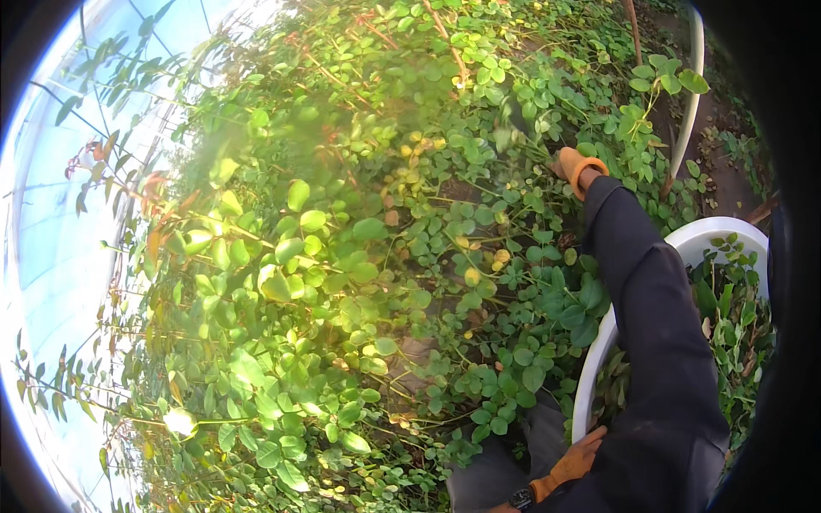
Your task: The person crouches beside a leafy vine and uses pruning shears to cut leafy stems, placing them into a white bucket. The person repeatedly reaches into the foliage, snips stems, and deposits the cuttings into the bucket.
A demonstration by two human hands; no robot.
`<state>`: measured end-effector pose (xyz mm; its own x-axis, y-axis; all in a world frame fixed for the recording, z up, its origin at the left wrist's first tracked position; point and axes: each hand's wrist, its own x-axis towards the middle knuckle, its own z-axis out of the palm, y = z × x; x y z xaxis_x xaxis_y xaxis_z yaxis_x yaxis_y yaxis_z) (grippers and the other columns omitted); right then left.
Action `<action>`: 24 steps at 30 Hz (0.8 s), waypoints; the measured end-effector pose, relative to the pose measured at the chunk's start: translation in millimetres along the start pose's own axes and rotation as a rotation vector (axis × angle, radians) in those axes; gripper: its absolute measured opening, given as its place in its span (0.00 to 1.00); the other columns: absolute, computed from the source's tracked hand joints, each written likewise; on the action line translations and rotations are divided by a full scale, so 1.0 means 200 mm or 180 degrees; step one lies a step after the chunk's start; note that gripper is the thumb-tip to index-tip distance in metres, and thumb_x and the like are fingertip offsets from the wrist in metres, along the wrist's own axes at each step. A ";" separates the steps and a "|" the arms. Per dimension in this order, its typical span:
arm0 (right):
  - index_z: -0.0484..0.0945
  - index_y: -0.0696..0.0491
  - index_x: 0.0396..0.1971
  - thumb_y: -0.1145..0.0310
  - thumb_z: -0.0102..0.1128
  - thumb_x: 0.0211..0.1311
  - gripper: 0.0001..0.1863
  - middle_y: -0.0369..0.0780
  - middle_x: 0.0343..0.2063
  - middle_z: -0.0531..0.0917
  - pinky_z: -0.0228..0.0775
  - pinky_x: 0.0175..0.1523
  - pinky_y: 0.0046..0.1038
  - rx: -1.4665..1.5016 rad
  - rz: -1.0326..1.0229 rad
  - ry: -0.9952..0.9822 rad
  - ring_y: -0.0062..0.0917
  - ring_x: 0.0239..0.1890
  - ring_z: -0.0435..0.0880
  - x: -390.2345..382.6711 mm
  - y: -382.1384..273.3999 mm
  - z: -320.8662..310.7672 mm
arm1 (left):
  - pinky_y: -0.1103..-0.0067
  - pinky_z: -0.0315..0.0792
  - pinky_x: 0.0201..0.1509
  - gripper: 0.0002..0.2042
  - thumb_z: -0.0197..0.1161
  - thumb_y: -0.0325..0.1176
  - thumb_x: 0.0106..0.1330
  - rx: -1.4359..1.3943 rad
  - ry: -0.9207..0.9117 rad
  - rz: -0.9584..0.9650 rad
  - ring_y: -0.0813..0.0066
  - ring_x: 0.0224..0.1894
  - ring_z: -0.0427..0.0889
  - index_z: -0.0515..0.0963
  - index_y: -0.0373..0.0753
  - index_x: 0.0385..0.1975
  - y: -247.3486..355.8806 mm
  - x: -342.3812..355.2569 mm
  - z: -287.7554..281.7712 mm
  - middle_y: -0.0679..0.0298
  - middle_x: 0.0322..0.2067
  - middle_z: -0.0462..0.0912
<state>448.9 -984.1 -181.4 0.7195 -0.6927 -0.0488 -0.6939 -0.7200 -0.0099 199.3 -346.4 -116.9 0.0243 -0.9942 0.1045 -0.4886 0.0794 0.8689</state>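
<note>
My right hand [575, 165], in an orange glove, reaches up into a dense bed of low green plants [368, 256] with round leaves. Its fingers are buried in the foliage, so its grip is hidden. The dark sleeve of that arm [658, 325] crosses over a white basin [590, 376] at the right. The basin holds pulled green plants [735, 316]. My left hand [571, 464], also in an orange glove and with a dark watch [520, 498] at the wrist, sits low by the basin's near rim. The sleeve partly covers it, and whether it grips the rim cannot be told.
A white pipe [688, 103] runs along bare soil [727, 179] at the upper right. Taller leafy stems [214, 325] rise at the left in front of a pale translucent cover [51, 214]. My grey trouser leg [500, 466] shows at the bottom.
</note>
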 end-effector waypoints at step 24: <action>0.81 0.46 0.61 0.56 0.59 0.77 0.19 0.40 0.51 0.83 0.77 0.47 0.31 0.7332 0.1258 0.2009 0.26 0.36 0.84 -0.06 -0.28 -1.03 | 0.73 0.70 0.72 0.20 0.62 0.25 0.65 0.0211 -0.0636 0.0267 0.66 0.59 0.77 0.80 0.36 0.57 -0.16 -0.01 0.04 0.64 0.49 0.81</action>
<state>485.0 -943.3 24.9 0.2213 -0.9642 -0.1459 0.6538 0.2577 -0.7115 208.9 -347.1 -148.8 -0.1889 -0.9794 0.0713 -0.5380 0.1639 0.8269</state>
